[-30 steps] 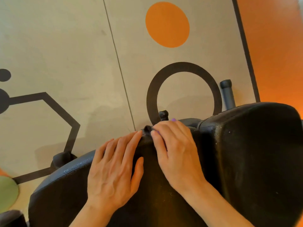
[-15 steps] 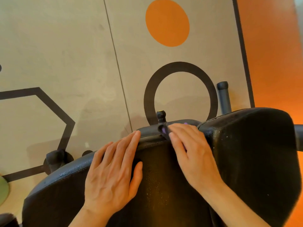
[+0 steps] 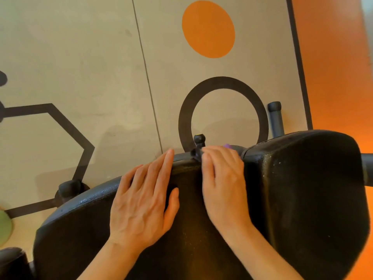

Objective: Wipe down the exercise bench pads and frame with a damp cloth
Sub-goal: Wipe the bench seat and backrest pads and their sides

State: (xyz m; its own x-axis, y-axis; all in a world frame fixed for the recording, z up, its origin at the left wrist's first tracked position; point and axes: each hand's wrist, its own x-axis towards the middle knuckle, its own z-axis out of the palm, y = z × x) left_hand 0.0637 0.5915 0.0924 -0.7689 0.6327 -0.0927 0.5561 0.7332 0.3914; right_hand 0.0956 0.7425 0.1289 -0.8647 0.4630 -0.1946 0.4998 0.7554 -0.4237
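Observation:
The black bench pad point(image 3: 80, 229) fills the lower part of the view, and a second black pad point(image 3: 312, 188) stands to its right. My left hand point(image 3: 143, 201) lies flat on the pad, fingers stretched toward its far edge, holding nothing. My right hand point(image 3: 224, 182) curls over that far edge just right of a black adjustment knob point(image 3: 199, 139). A small bit of purple cloth point(image 3: 227, 146) shows past its fingertips; the remainder is hidden under the fingers.
A black frame tube point(image 3: 275, 118) rises behind the right pad, and a frame foot point(image 3: 69, 188) sits on the floor at left. A grey bar point(image 3: 366, 166) sticks out at the right edge. The beige floor carries an orange disc point(image 3: 207, 29) and black markings.
My right hand has slid a little to the right along the pad's far edge, from under the knob to just beside it. My left hand has stayed flat on the pad.

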